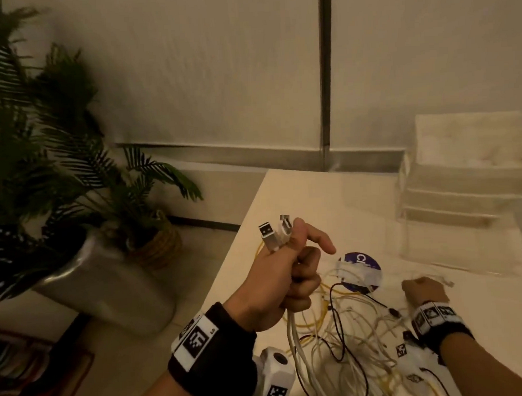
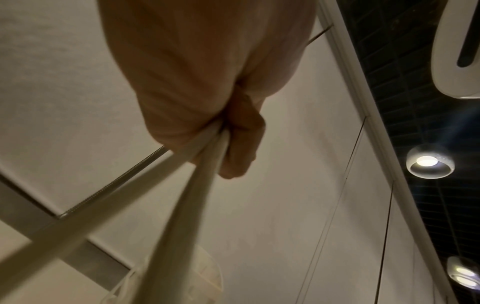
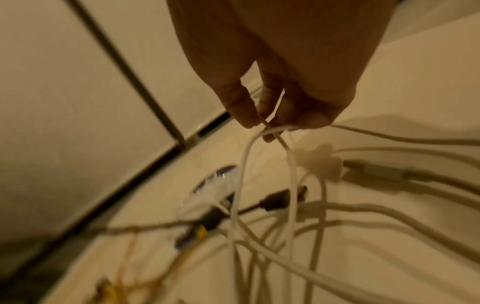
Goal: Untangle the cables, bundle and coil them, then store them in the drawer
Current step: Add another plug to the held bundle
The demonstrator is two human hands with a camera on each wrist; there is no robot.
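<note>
While the left hand (image 1: pixel 283 282) is raised above the near-left part of the desk (image 1: pixel 328 201), its fingers are curled tight round a bunch of white cables (image 1: pixel 294 334), index finger sticking out. Two USB plugs (image 1: pixel 274 233) stand up out of the top of the fist. Left wrist view: pale cords (image 2: pixel 197 181) run taut from under the curled fingers toward the camera.

Right hand (image 1: pixel 423 289) sits low over the desk, to the right of the cable tangle (image 1: pixel 355 325), and pinches a thin white cable (image 3: pixel 270 131); the right wrist view shows thumb and fingertips closed on a loop of it, with further white strands hanging below.

Cable tangle: white, yellow and black leads, loosely knotted, lying on the desk between the two hands and trailing toward the near edge. A black plug (image 3: pixel 281 198) lies among the strands. A round blue-and-white disc (image 1: pixel 360 271) lies on the desk just beyond the tangle, partly covered by white cable; its lettering is not readable in full.

Clear plastic drawer unit (image 1: pixel 465 189) stands on the desk, far right of the tangle, well apart from it. Whether any of its drawers is open, cannot tell.

Left of the desk: potted palms (image 1: pixel 57 152) on the floor.
</note>
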